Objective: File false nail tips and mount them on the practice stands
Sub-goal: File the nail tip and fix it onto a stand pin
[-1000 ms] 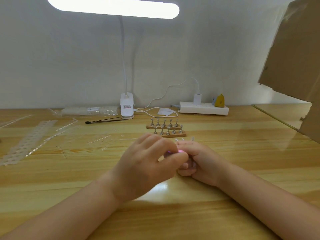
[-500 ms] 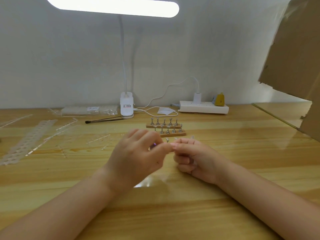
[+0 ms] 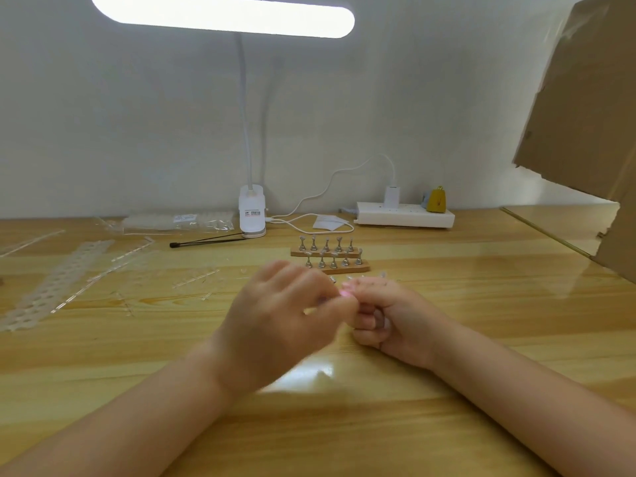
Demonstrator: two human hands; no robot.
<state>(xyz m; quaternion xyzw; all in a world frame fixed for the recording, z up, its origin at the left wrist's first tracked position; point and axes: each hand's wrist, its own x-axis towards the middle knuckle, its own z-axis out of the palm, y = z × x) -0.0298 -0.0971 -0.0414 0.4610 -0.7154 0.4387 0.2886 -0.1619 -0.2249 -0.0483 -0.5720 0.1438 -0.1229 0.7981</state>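
Note:
My left hand [image 3: 275,325] and my right hand [image 3: 395,318] meet fingertip to fingertip above the wooden table [image 3: 447,425]. The left hand is blurred, with fingers curled round a small pink file [image 3: 344,292], of which only an end shows. The right hand's thumb and forefinger pinch something tiny against the file, probably a clear nail tip; it is too small to see. Just behind the hands, two wooden practice stands [image 3: 330,259] each carry a row of small metal holders. A few clear nail tips [image 3: 382,274] lie on the table beyond the right hand.
Clear plastic nail-tip strips [image 3: 58,280] and loose pieces cover the left of the table. At the back stand a white lamp base [image 3: 252,215], a thin black brush [image 3: 206,241], a bag of tips [image 3: 179,222] and a power strip [image 3: 406,217]. Cardboard [image 3: 592,132] rises at the right.
The left hand moved away from me and back against the right hand's fingertips, a short back-and-forth stroke. The right hand stayed nearly still.

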